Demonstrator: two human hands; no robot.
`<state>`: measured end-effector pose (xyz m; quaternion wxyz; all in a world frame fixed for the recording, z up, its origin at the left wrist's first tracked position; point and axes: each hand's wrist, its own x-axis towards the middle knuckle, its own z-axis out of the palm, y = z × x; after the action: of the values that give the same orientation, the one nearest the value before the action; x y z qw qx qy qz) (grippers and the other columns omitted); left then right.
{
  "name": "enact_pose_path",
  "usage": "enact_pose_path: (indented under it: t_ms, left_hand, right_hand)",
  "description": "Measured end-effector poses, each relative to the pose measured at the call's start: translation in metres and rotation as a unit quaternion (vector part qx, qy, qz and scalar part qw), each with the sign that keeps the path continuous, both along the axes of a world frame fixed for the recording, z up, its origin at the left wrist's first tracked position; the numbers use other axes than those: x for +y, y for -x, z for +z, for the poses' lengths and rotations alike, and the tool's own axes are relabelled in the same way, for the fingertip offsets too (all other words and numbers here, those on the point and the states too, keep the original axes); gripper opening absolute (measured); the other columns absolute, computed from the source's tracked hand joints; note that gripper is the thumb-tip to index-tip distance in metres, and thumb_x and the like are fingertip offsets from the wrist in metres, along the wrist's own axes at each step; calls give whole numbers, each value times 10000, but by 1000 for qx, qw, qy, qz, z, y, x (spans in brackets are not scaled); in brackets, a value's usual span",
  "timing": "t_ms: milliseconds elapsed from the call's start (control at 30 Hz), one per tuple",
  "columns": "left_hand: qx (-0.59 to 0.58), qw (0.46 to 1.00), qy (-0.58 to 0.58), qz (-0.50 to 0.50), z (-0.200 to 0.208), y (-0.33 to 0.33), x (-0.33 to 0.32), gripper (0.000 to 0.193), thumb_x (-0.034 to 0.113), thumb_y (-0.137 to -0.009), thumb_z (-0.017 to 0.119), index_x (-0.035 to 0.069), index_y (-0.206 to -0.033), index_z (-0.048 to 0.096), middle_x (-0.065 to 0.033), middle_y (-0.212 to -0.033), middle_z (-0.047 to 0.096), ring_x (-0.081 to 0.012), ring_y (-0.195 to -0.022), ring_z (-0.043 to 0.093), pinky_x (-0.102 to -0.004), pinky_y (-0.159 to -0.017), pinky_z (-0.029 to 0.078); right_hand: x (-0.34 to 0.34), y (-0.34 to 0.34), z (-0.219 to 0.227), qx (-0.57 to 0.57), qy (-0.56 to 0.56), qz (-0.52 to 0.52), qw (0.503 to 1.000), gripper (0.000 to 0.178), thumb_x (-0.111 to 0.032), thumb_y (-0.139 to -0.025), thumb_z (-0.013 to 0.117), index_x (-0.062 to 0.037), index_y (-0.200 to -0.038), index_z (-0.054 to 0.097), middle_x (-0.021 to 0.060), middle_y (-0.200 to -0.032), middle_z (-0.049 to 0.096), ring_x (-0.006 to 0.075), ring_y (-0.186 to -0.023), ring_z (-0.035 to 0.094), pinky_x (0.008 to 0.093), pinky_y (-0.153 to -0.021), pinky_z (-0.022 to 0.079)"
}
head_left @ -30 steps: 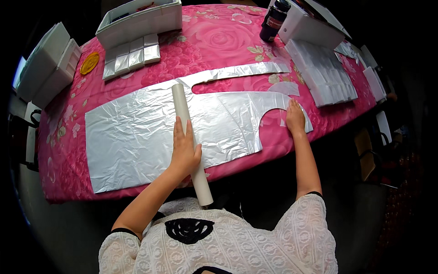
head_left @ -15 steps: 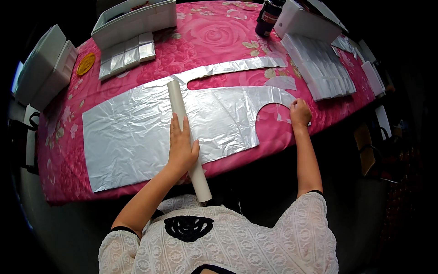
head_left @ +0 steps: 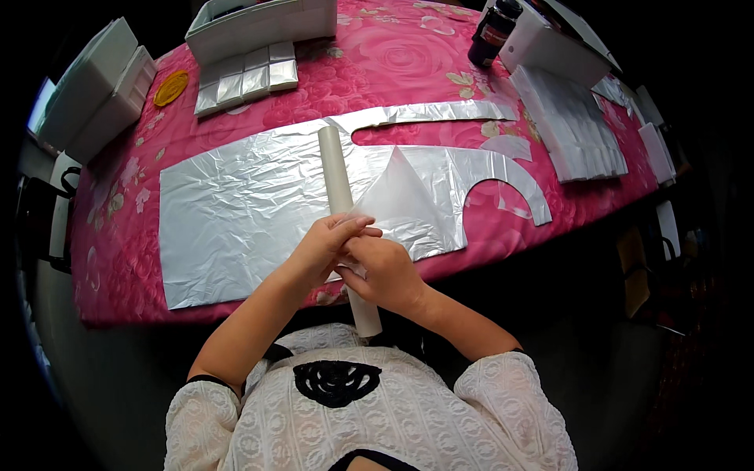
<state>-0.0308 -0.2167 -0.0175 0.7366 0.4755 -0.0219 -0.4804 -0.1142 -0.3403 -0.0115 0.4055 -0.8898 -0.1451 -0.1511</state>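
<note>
A pile of silvery, thin plastic aprons [head_left: 228, 228] lies flat, with curved cut-outs at its right end. Across it rests a pale roller tube [head_left: 336, 169], its near end sticking out past the table edge towards me. My left hand [head_left: 326, 239] and my right hand [head_left: 386, 273] meet over the tube, fingers curled together. From them a translucent top sheet, one plastic apron [head_left: 402, 192], rises in a peaked fold off the pile. My right hand grips its pulled-over end; my left fingers close beside it, partly overlapping the right hand, apparently on the same film.
A white box [head_left: 267, 31] and small silvery packets [head_left: 243, 78] stand at the far left, near a yellow coil [head_left: 170, 88]. White boxes [head_left: 90, 94] sit on the left edge. A dark bottle [head_left: 493, 35] and a stack of plastic packs [head_left: 569, 125] are at the right.
My right hand has moved left from the pile's right tip to the tube, drawing the top sheet over. My left hand has lifted from lying on the tube and joined it.
</note>
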Motion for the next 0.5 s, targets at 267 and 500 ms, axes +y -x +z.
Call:
enact_pose_path:
  t_ms: [267, 500]
  left_hand:
    - [-90, 971, -212, 59, -11, -51, 160, 233, 186, -841, 578, 13, -995, 606, -110, -1043, 637, -224, -979, 600, -321, -760, 491]
    - [-61, 955, -281, 79, -30, -80, 246, 179, 149, -804, 588, -17, -870, 606, -126, -879, 642, -184, -772, 615, -281, -713, 490]
  right_hand:
    - [11, 50, 8, 77, 100, -130, 983, 346, -300, -724, 706, -40, -890, 548, 96, -805, 563, 260, -751, 563, 363, -625, 460]
    - [5, 66, -20, 410, 11, -118, 904, 425, -393, -747, 655, 25, -824, 638, 136, -682, 633, 242, -597, 618, 317, -578, 481]
